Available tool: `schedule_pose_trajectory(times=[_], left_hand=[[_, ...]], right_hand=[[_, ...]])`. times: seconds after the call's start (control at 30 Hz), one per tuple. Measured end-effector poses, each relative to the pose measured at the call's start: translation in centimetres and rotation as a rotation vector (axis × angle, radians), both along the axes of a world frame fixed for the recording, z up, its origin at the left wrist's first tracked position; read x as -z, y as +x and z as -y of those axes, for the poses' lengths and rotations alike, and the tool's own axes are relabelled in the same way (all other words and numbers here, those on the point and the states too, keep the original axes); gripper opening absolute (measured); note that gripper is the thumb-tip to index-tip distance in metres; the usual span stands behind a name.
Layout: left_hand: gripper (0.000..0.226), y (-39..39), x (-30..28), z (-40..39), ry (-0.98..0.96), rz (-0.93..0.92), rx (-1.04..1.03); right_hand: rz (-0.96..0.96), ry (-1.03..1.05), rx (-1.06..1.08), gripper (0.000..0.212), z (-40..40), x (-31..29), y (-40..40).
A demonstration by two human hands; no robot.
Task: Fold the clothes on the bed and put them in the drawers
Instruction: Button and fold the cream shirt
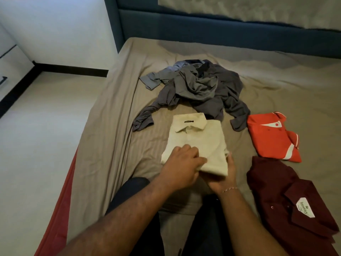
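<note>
The bed (276, 93) is covered with a taupe sheet of smooth woven cloth, creased into long ridges along its left edge and faintly striped near the middle. At the centre of the sheet lies the cream shirt (198, 143), folded into a neat rectangle with its collar and dark neck label facing the headboard; the fabric appears soft and matte, with a slightly frayed corner at the lower right. Behind it, and touching its far right corner, is a loose pile of grey and blue shirts (199, 89), crumpled, with cuffed sleeves trailing out to the left and right. To the right lies the orange shirt (271, 139), folded, with white trim bands and a small round badge. Nearer the camera, the maroon shirt (287, 198) lies folded with its collar and a white label at the right. The left hand (181, 164) rests palm-down on the near left corner of the cream shirt, fingers curled over the cloth and thumb tucked at the lower edge, pinching the fold. The right hand (226, 177) lies palm-up beneath the near right corner, fingers extended along the shirt's side edge, supporting it without closing; a thin bracelet circles the wrist. Dark trouser legs (129, 196) rest on the sheet below.
</note>
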State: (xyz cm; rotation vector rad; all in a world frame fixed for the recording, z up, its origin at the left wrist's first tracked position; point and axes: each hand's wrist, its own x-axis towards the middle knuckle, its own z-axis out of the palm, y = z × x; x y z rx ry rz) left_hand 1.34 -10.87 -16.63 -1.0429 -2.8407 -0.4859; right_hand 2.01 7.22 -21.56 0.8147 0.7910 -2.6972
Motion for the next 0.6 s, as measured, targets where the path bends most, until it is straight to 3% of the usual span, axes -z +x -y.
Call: schedule_pose_trajectory(times=[0.07, 0.13, 0.2, 0.27, 0.37, 0.43, 0.53, 0.6], left_hand=[[0.037, 1.6, 3.2, 0.8, -0.166, 0.181, 0.038], [0.036, 3.3, 5.6, 1.9, -0.159, 0.441, 0.001], [0.040, 4.3, 7.6, 3.0, 0.033, 0.515, -0.226], [0.048, 4.0, 8.7, 4.1, 0.229, 0.545, -0.596], [0.055, 1.3, 8.5, 4.8, 0.544, 0.870, -0.939], [0.052, -0.4, 8.7, 5.1, 0.697, 1.040, -0.989], [0.042, -0.7, 8.2, 5.5, 0.957, 1.336, -0.900], [0.044, -0.2, 6.9, 5.3, 0.978, 1.438, -0.785]], right_hand=[[0.149, 0.109, -0.108, 0.074, -1.1, 2.5, 1.8], [0.218, 0.174, -0.157, 0.073, -1.7, 4.0, 2.8], [0.217, 0.233, -0.194, 0.060, -1.5, 4.2, 2.5], [0.171, 0.365, -0.244, 0.048, -1.1, 4.4, 2.0], [0.157, 0.477, -0.266, 0.044, -0.5, 3.9, 2.3], [0.179, 0.422, -0.282, 0.046, -0.5, 3.0, 2.7], [0.137, 0.327, -0.309, 0.050, -0.5, 1.9, 3.2], [0.041, 0.306, -0.301, 0.054, -0.2, 1.8, 3.6]])
